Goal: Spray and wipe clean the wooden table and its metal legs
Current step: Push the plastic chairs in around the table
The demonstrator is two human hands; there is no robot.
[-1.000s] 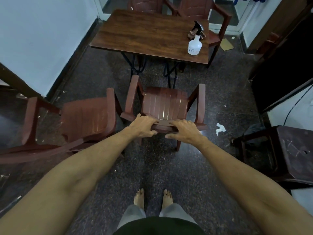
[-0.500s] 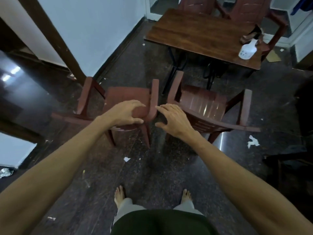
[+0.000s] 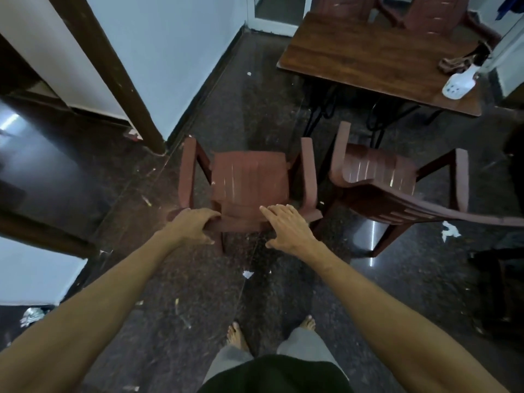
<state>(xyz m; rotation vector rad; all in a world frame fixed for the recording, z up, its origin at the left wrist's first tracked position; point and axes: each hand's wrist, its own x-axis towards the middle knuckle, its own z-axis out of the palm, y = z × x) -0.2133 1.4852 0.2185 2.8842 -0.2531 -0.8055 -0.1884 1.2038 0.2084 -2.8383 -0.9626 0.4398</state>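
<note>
The wooden table (image 3: 368,58) stands at the upper right on black metal legs (image 3: 323,109). On its right end are a white spray bottle (image 3: 459,85) and a brown cloth (image 3: 453,63). Directly in front of me is a brown plastic chair (image 3: 249,177), well short of the table. My left hand (image 3: 195,225) grips the top of its backrest, fingers curled over the edge. My right hand (image 3: 286,225) rests on the same backrest with fingers nearly straight.
A second brown chair (image 3: 382,177) stands askew just right of the first, in front of the table. Two more chairs (image 3: 425,15) sit behind the table. A wall corner with a dark door frame (image 3: 113,80) is on the left. Paper scraps (image 3: 449,231) litter the dark floor.
Both hands left the chair in front of the table and moved to the chair on its left. My left hand now grips its backrest and my right hand has come down onto it.
</note>
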